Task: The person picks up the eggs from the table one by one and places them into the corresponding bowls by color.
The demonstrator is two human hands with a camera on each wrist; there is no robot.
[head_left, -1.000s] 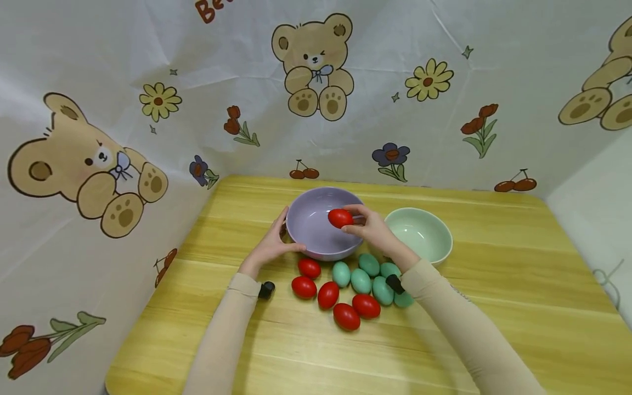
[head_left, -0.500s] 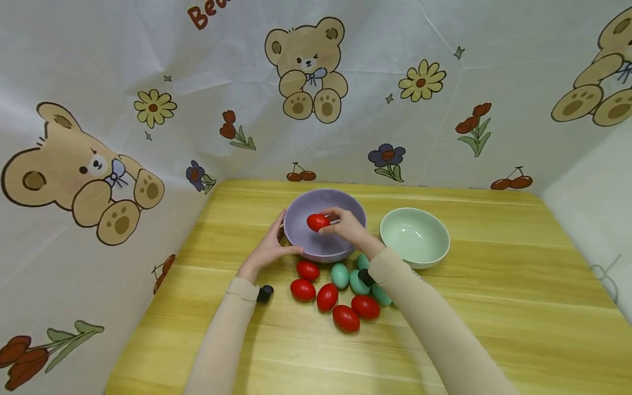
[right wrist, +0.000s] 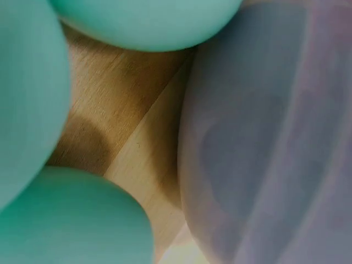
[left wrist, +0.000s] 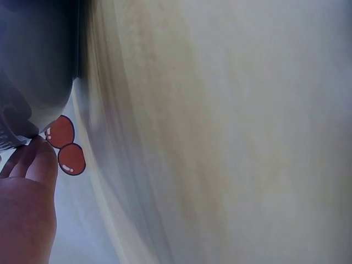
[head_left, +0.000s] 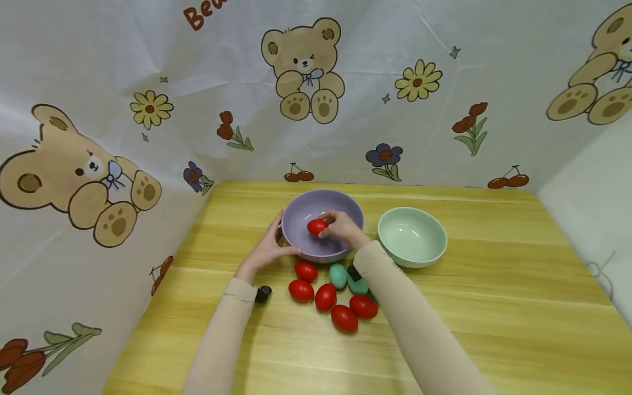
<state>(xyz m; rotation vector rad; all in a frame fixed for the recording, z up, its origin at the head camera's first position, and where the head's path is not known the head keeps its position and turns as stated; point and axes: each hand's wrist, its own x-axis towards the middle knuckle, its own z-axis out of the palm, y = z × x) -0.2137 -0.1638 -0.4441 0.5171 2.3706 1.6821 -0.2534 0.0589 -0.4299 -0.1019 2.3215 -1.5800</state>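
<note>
A purple bowl (head_left: 296,216) stands on the wooden table, and my left hand (head_left: 266,249) holds its left side, thumb along the front rim, other fingers round the outer wall. In the left wrist view those fingers (left wrist: 41,162) touch the bowl low down. Inside the bowl, my right hand (head_left: 343,227) pinches a red egg (head_left: 316,227) just above the bottom. Several red eggs (head_left: 344,318) lie in front of the bowl. Beside them are green eggs (head_left: 338,276), partly hidden under the right forearm. The right wrist view shows green eggs (right wrist: 71,220) close to the bowl's outer wall (right wrist: 247,137).
A pale green bowl (head_left: 412,238) stands right of the purple one, close to the right forearm. A cloth printed with bears (head_left: 308,77) rises behind and left of the wooden table (head_left: 494,307).
My right hand has carried the red egg leftward and down into the purple bowl. The left hand has kept its hold on the bowl. The view has shifted slightly.
</note>
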